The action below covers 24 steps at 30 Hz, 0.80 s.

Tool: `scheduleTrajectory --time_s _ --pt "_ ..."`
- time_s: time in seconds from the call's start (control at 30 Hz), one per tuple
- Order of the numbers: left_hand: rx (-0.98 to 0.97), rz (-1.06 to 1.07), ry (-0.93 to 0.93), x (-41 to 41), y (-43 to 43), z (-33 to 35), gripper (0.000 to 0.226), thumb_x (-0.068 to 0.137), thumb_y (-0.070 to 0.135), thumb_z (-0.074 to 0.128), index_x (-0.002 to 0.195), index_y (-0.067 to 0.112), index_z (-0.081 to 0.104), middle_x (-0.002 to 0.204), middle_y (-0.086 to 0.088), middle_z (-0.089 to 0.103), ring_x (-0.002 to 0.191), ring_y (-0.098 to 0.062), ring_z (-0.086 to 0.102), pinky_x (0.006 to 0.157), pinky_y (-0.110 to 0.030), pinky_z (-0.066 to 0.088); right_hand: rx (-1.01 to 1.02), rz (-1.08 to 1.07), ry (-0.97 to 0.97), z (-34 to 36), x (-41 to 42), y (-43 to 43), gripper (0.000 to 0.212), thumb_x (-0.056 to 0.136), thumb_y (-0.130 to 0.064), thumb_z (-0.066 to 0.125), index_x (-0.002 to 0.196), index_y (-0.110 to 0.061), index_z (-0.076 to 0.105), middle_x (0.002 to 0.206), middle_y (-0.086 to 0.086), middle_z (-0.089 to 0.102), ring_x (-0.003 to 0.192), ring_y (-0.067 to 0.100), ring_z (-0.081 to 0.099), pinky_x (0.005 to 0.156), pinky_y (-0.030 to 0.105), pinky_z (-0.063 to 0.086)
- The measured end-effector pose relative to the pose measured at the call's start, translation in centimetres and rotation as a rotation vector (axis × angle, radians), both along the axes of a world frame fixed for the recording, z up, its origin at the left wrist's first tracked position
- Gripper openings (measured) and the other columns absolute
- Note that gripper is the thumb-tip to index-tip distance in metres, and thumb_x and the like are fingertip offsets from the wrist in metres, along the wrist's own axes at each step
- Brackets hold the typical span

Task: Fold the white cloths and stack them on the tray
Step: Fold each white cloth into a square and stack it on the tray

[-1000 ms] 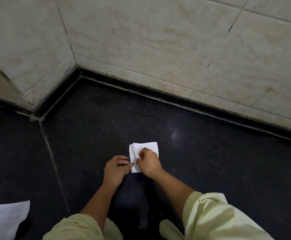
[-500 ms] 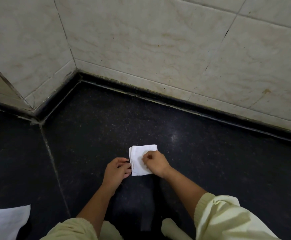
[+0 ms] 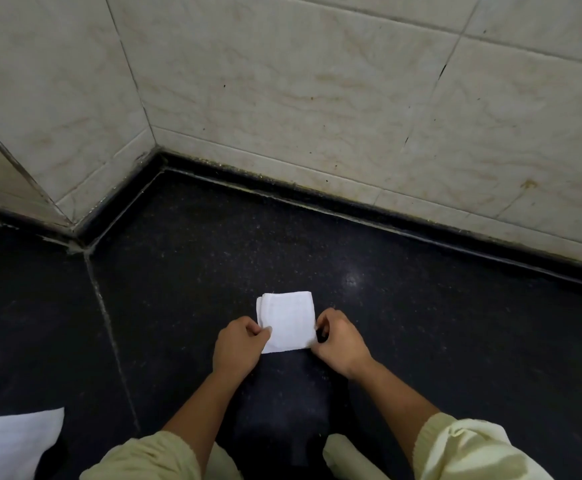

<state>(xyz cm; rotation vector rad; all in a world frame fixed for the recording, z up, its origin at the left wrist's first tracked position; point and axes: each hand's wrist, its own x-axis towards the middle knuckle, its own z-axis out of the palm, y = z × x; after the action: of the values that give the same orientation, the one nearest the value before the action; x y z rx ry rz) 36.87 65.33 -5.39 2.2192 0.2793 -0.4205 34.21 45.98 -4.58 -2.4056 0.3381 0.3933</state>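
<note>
on dark counter [image 3: 421,341], both hands pinch folded white cloth [image 3: 287,320].

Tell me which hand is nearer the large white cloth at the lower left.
Left. The left hand pinches the small folded white cloth's left edge, on the large white cloth's side; the right hand pinches its right edge, farther away.

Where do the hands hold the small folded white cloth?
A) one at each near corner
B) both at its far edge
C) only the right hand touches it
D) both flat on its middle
A: the left hand pinches the folded white cloth at its near left corner, the right hand at its near right corner.
</note>
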Motion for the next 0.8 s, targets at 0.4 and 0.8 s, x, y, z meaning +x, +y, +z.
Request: scheduleTrajectory --time_s 0.4,0.8 --pt "0.032 -0.014 0.057 -1.2 0.5 -0.8 0.019 0.084 0.035 0.070 0.079 0.018 0.063 0.075 0.005 0.065 0.069 -0.007 0.060 0.055 -0.019 0.041 0.032 0.022 -0.002 -0.7 -0.5 -0.9 0.010 0.078 -0.016 0.063 0.086 -0.016 0.056 0.094 -0.002 0.056 0.080 0.014 0.058 0.069 0.028 0.050" --pt "-0.330 0.204 0.364 1.7 -1.7 0.2 0.025 0.081 0.019 0.071 0.064 0.009 0.055 0.064 -0.004 0.054 0.055 -0.014 0.049 0.050 -0.023 0.037 0.426 -0.431 0.136 -0.7 2.7 0.6 0.016 0.080 -0.016 0.069 0.092 -0.009 0.060 0.099 0.008 0.066 0.088 0.020 0.062 0.078 0.034 0.052"
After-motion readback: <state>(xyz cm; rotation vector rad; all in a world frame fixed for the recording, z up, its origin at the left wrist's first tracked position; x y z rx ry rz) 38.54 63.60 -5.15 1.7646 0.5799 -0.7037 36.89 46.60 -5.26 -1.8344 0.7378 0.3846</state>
